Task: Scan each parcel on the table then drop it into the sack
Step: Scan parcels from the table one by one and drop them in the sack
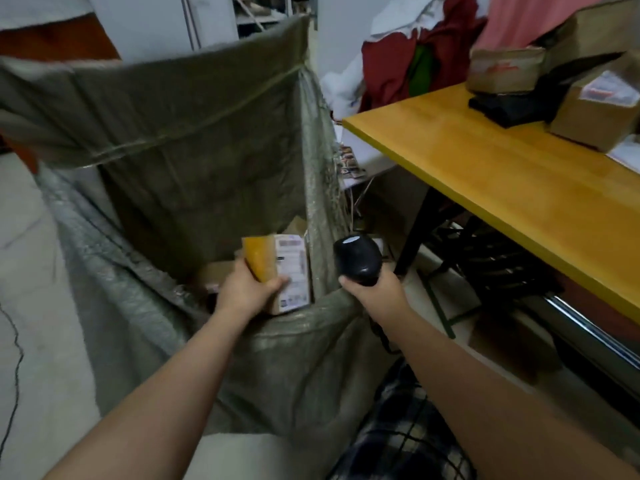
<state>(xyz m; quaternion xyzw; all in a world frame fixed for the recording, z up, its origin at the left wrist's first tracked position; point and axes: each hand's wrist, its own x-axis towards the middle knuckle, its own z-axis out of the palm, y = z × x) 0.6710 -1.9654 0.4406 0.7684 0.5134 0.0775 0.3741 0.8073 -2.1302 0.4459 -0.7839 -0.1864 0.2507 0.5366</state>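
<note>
My left hand point(244, 289) grips a small cardboard parcel point(287, 268) with yellow tape and a white label, held just inside the open mouth of the grey-green woven sack point(194, 140). My right hand point(375, 289) holds a black handheld scanner point(356, 259) right beside the parcel, over the sack's near rim. Other cardboard parcels lie deep in the sack point(218, 271), partly hidden. On the yellow wooden table point(519, 181) at the right sit more brown parcels point(505, 69) point(595, 109) and a black bag point(512, 105).
Red, pink and white cloth is heaped behind the table point(408, 64). A black rack point(498, 265) and a chrome bar point(588, 334) sit under the table. A thin black cable point(15, 368) runs over the pale floor at left. Plaid fabric point(401, 431) shows at the bottom.
</note>
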